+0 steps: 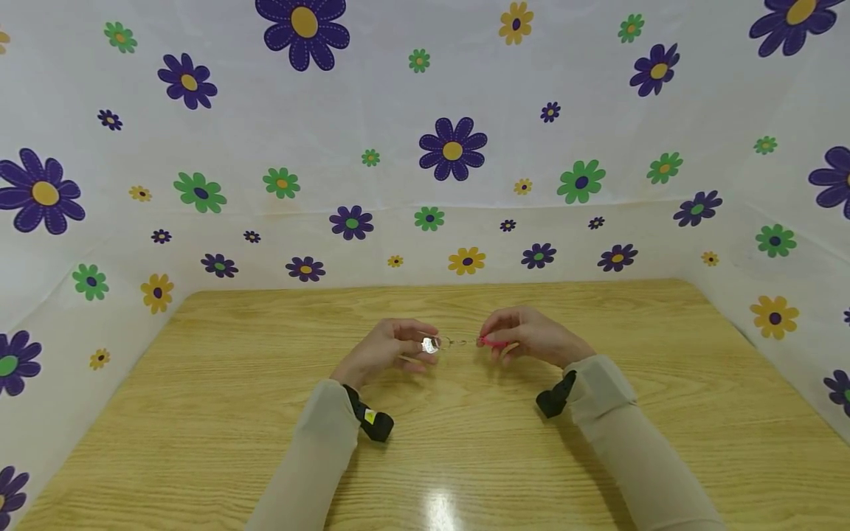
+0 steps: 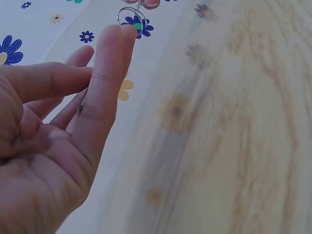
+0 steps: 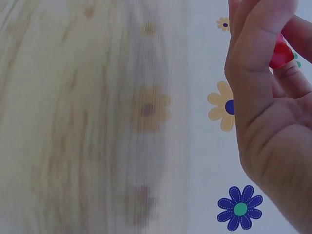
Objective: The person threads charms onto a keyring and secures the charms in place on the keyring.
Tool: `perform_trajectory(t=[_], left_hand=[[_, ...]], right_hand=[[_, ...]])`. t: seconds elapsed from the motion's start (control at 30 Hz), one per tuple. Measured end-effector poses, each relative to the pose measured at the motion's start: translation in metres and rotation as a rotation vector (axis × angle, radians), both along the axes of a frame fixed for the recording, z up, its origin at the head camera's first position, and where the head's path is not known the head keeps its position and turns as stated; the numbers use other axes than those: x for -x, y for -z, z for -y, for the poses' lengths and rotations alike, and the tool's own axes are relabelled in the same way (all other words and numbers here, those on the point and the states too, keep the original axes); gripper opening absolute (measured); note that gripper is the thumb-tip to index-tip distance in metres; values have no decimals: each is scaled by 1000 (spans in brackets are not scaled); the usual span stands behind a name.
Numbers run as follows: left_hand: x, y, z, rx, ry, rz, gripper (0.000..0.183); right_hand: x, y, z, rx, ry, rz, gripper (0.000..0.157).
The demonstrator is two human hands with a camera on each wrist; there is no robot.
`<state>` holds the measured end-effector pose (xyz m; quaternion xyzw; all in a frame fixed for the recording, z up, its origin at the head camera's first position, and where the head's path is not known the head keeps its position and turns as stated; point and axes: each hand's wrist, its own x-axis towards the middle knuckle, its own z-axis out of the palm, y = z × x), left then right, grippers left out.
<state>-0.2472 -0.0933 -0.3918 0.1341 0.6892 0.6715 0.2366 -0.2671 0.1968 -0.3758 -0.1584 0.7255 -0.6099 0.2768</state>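
A keychain stretches between the two hands above the table. At its left end, the left hand point(image 1: 388, 345) pinches a small, shiny, clear-looking tag point(image 1: 430, 344) between thumb and fingers. From the tag a metal split ring point(image 2: 118, 17) leads to a short thin chain point(image 1: 462, 342). The right hand point(image 1: 534, 338) pinches the pink-red piece point(image 1: 496, 341) at the other end. In the right wrist view this red piece point(image 3: 281, 54) shows partly between the fingers, the rest of it hidden. Its exact kind I cannot tell.
Both hands are over a wood-grain table point(image 1: 438, 435), whose far edge meets a white flowered cloth point(image 1: 372, 96) hung behind and at both sides. A black wrist camera point(image 1: 377, 425) sits on the left wrist, another black camera point(image 1: 551, 402) on the right.
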Motion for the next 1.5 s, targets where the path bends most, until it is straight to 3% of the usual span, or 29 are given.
perform_trajectory(t=[0.5,0.97,1.5], left_hand=[[12,6,1,5,-102,-40,34],[22,7,0,28,-74,10,37],[39,7,-7,42,-112,30,42]], right_hand=[[4,2,-12,37,25,1,17],[12,6,-17,62,78,31,15],[27,11,-22,53,149,49,17]])
